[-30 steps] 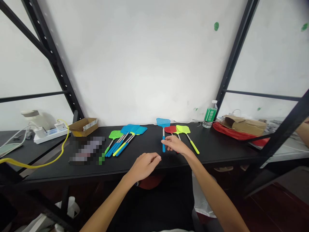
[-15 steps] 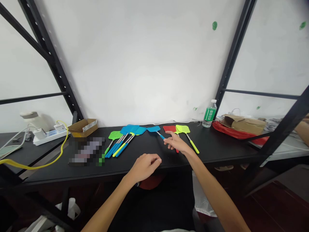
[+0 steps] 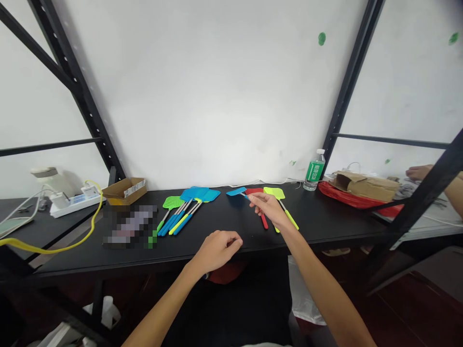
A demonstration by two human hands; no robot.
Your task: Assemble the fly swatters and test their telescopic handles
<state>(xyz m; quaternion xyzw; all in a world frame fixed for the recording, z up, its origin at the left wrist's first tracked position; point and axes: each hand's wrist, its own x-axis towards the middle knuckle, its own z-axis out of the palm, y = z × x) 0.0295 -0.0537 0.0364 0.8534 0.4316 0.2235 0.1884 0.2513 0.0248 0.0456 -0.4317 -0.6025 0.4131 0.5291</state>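
Observation:
My right hand (image 3: 266, 207) is closed round the handle of a blue fly swatter (image 3: 236, 192), whose head points left and looks raised off the black table. Beneath and beside that hand lie a red fly swatter (image 3: 265, 222) and yellow-green fly swatters (image 3: 291, 220), partly covered by the fingers. At the front table edge, my left hand (image 3: 219, 248) is loosely curled, with nothing visible in it. Left of both hands, blue fly swatters (image 3: 208, 195) overlap in a fanned group with a yellow-handled one, next to a green fly swatter (image 3: 172, 202).
A green-labelled water bottle (image 3: 314, 171) stands at the back right. An open cardboard box (image 3: 125, 192) and a blurred-out patch are on the left, near a power strip (image 3: 75, 204) and a yellow cable (image 3: 94, 217). Another person's hand (image 3: 419, 172) shows at far right.
My right hand has closed on the blue fly swatter's handle, and the swatter has shifted right and tilted up. My left hand stays put. Another person's hand has come into view at far right.

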